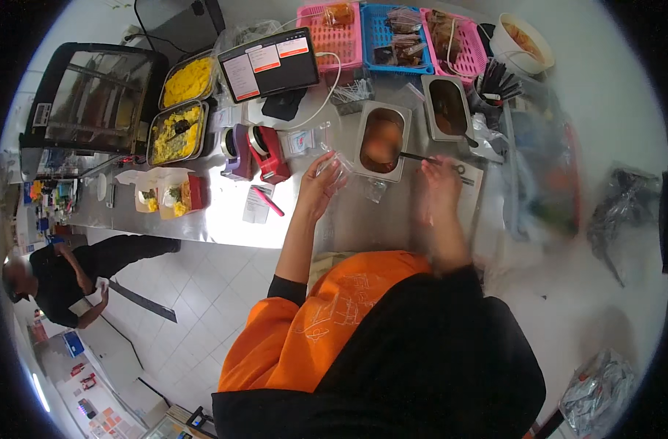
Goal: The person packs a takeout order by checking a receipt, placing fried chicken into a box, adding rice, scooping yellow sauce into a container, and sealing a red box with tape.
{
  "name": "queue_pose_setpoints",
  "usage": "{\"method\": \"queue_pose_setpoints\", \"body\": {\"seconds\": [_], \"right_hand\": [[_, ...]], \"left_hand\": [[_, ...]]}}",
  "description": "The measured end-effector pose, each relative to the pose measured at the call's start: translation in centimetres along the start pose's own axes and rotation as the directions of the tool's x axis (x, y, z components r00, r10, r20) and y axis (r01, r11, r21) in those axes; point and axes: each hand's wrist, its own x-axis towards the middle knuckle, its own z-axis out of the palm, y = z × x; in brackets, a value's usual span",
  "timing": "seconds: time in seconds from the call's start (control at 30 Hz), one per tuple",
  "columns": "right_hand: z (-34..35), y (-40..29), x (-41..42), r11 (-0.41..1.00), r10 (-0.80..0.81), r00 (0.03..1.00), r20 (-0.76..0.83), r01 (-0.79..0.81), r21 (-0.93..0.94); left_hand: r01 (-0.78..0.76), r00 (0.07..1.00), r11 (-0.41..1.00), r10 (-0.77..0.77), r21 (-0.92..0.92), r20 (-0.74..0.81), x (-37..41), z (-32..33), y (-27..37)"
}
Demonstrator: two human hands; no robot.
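Note:
My left hand (316, 185) pinches a small clear plastic bag (338, 165), just left of a steel food pan (361, 160). My right hand (442, 178) grips the black handle of a ladle (416, 157), whose far end reaches into that pan. Reddish-brown sauce (382, 134) fills much of the pan; the ladle's bowl is blurred there. Behind and to the right is a second steel pan (428, 107) with dark sauce and a utensil resting in it. A crumpled piece of clear plastic (374, 189) lies in front of the nearer pan.
Left on the steel table (227, 211) are tape dispensers (268, 156), open food boxes (175, 198), trays of yellow food (177, 137) and a glass-fronted cabinet (92, 99). A tablet (268, 65) and baskets (398, 38) line the back. Across the floor, another person (65, 280) leans over.

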Motion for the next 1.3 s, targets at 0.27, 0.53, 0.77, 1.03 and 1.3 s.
{"method": "queue_pose_setpoints", "body": {"seconds": [0.27, 0.53, 0.77, 1.03, 1.3], "right_hand": [[1.6, -4.9, 2.3, 0.999, -0.041, 0.994, 0.106, 0.041, -0.001], [4.7, -7.5, 1.5, 0.962, -0.124, 0.967, 0.224, 0.172, -0.210], [8.8, -8.9, -2.9, 0.345, -0.241, 0.457, 0.856, 0.865, -0.364], [10.9, -11.0, -5.6, 0.309, -0.254, 0.298, 0.920, 0.927, -0.214], [10.1, -10.2, -4.7, 0.391, -0.345, 0.370, 0.863, 0.892, -0.226]], "left_hand": [[0.079, 0.988, 0.995, -0.070, -0.058, 0.138, 2.7, 3.1, 0.1], [0.124, 0.962, 0.986, -0.092, -0.111, 0.257, 4.3, 5.5, -1.0], [0.150, 0.946, 0.976, -0.095, -0.160, 0.310, 4.8, 6.4, -1.9], [0.149, 0.951, 0.951, -0.064, -0.269, 0.303, 4.4, 6.7, -1.6], [0.168, 0.943, 0.950, -0.077, -0.263, 0.323, 4.4, 6.3, -0.9]]}}
